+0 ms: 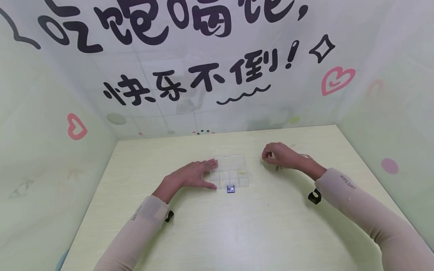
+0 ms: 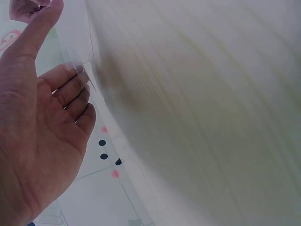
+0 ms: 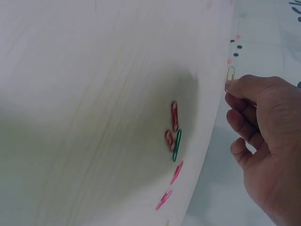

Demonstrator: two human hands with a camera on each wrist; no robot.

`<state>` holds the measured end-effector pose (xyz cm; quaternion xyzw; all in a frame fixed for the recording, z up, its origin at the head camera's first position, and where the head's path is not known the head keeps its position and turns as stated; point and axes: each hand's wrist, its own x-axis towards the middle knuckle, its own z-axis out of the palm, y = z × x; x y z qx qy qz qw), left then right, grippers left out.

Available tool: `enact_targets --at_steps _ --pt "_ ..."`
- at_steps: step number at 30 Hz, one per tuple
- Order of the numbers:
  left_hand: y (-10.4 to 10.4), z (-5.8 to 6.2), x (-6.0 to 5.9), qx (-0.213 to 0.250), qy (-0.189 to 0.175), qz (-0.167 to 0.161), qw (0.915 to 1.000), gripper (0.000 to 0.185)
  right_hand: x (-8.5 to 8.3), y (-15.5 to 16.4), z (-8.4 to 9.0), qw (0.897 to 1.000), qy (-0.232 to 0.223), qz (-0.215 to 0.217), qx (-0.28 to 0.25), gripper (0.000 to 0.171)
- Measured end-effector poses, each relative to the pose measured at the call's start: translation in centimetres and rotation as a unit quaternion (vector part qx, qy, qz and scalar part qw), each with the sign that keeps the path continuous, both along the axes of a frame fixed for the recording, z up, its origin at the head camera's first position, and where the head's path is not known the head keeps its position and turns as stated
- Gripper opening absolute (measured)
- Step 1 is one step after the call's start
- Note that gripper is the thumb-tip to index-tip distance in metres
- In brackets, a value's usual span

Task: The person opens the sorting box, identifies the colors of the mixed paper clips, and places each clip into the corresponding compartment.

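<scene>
A clear plastic compartment box [image 1: 230,171] lies on the pale table [image 1: 217,226]. My left hand [image 1: 194,175] rests flat against its left side, fingers straight; the left wrist view shows the fingers [image 2: 70,89] touching the box's clear edge [image 2: 77,61]. My right hand [image 1: 276,155] hovers to the right of the box and pinches a yellow paper clip [image 3: 230,75] between thumb and forefinger. Several loose paper clips lie on the table under that hand: red ones [image 3: 174,115] and a green one [image 3: 177,145].
A small dark object [image 1: 231,189] sits at the front edge of the box. One compartment holds something yellowish [image 1: 241,172]. Pale green walls with printed lettering close the table in on three sides. Black wrist camera mounts [image 1: 314,196] hang under both sleeves.
</scene>
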<state>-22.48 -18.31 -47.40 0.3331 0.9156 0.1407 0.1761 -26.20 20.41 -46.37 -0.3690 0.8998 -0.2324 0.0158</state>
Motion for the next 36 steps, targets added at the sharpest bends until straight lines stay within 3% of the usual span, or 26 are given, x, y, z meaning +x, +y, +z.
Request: enact_targets --at_steps 18,36 --pt "0.1 0.2 0.2 -0.003 0.001 0.001 1.0 0.096 1.9 -4.6 1.0 0.998 0.006 0.054 -0.022 0.007" --pt "0.1 0.2 0.0 0.0 0.0 0.0 1.0 0.096 2.5 -6.0 0.0 0.996 0.021 0.082 -0.03 0.006"
